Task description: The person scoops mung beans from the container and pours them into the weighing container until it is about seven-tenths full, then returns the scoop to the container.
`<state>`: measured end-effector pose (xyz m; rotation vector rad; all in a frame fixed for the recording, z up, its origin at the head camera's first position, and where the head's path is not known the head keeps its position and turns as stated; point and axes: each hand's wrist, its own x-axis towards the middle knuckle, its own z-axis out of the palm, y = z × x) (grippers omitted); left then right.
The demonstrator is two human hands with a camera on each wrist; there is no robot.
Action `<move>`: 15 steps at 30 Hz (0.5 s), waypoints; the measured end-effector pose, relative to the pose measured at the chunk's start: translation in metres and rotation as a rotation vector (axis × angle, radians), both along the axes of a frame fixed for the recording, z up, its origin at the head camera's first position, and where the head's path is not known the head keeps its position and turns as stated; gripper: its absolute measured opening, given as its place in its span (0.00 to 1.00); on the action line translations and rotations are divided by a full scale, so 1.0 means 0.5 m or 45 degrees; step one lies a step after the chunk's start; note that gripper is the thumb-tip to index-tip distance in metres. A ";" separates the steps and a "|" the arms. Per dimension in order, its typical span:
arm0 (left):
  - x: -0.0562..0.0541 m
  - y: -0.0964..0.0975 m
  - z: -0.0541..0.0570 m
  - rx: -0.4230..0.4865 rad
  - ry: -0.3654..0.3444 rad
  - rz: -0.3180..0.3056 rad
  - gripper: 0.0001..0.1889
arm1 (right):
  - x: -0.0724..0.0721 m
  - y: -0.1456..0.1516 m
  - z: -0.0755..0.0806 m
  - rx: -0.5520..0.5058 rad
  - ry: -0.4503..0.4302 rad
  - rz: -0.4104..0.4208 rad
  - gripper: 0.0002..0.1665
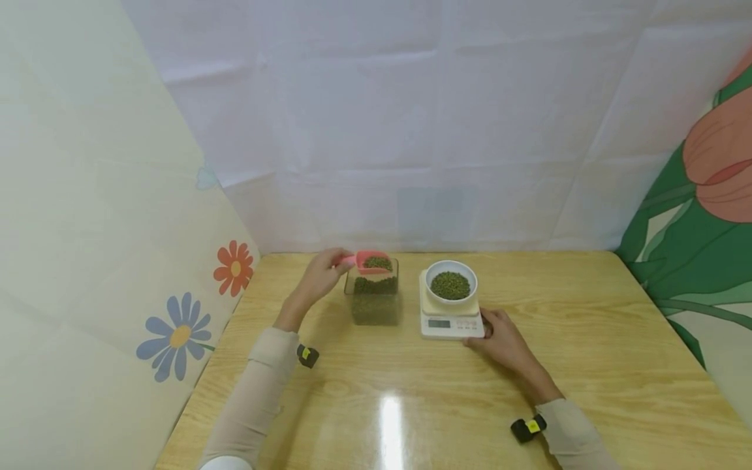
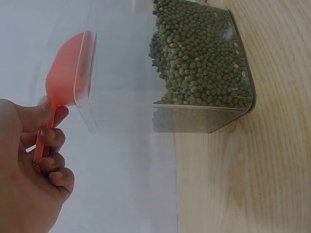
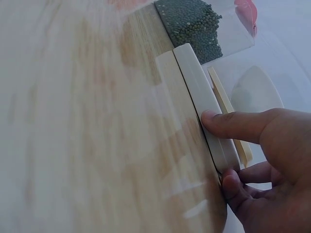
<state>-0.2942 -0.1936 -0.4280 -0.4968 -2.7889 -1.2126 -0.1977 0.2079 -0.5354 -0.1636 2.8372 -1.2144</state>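
Note:
My left hand point(image 1: 320, 277) grips the handle of a pink-red scoop point(image 2: 65, 70), its fingers curled round it in the left wrist view. Green mung beans point(image 1: 377, 263) lie in the scoop, which is over the rim of a clear square container point(image 1: 375, 310). More mung beans point(image 2: 199, 58) partly fill that container. To its right is a white kitchen scale point(image 1: 431, 331), carrying a white bowl point(image 1: 474, 287) with mung beans in it. My right hand point(image 1: 502, 339) holds the scale's near right corner, thumb along the front edge and fingers at the side.
The wooden table point(image 1: 352, 391) runs up to a white cloth backdrop point(image 1: 352, 130). Flower-printed panels point(image 1: 106, 228) stand at the left and right sides. Each wrist wears a small black device point(image 1: 308, 356).

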 end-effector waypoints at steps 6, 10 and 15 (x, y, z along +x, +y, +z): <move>-0.001 0.002 0.005 0.028 -0.008 0.012 0.14 | -0.001 0.001 -0.004 0.008 -0.009 0.000 0.56; 0.001 0.005 0.012 0.044 -0.010 0.004 0.14 | -0.001 0.002 -0.007 0.013 -0.007 0.003 0.56; 0.003 0.011 0.020 0.062 -0.002 -0.024 0.14 | -0.001 0.002 -0.006 0.010 -0.013 0.000 0.56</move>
